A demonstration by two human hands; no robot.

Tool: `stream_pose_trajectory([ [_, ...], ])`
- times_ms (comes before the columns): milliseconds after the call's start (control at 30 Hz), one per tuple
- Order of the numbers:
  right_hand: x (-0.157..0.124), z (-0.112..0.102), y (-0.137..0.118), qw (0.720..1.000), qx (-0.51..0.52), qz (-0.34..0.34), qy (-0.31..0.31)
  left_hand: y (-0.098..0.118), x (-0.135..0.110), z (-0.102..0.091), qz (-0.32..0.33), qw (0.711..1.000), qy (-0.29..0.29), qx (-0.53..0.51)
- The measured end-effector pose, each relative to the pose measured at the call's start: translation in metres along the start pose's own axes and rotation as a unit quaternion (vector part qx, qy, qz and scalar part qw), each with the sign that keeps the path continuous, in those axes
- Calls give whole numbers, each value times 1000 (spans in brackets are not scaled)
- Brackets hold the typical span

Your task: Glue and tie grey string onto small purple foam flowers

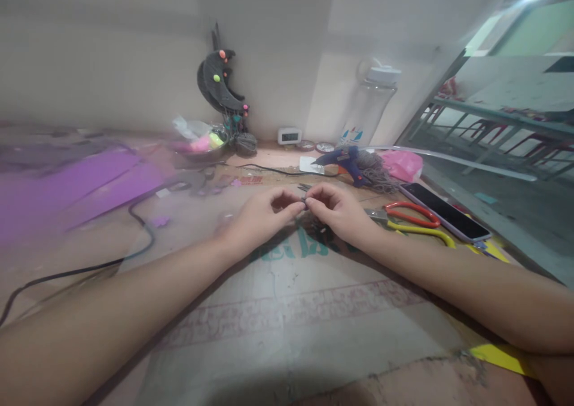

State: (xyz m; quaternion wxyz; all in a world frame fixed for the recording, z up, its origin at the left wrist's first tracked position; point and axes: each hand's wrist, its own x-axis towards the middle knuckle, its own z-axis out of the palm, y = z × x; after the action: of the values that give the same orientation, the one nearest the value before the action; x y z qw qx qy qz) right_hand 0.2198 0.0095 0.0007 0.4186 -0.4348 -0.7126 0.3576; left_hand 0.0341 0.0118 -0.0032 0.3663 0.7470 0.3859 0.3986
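Close together over the middle of the table, my left hand (258,217) and my right hand (338,214) meet at the fingertips. Both are closed in a pinch, thumb against fingers. Between them shows a small dark bit (305,200), too small to name. Thin dark strips (305,187) stick up just behind the fingertips; whether they belong to it I cannot tell. Scissors with one red and one yellow handle (415,214) lie beside my right wrist. Behind that hand rests a blue glue gun (343,161), next to grey yarn (376,170).
A black phone (443,211) lies at right, near the table edge. Purple sheets (89,185) and a black cable (89,267) spread at left. Along the wall stand a dark crescent ornament (219,83), a bowl (201,153), a small white clock (289,136) and a clear bottle (370,107).
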Motion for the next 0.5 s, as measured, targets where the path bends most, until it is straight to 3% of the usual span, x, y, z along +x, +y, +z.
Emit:
stream_pose_trajectory([
  [267,0,-1,3,1000,19,9,-6,-2,0,2,1,999,32,36],
  [500,1,-1,3,1000,-7,-7,-4,-4,-1,2,11,997,9,74],
])
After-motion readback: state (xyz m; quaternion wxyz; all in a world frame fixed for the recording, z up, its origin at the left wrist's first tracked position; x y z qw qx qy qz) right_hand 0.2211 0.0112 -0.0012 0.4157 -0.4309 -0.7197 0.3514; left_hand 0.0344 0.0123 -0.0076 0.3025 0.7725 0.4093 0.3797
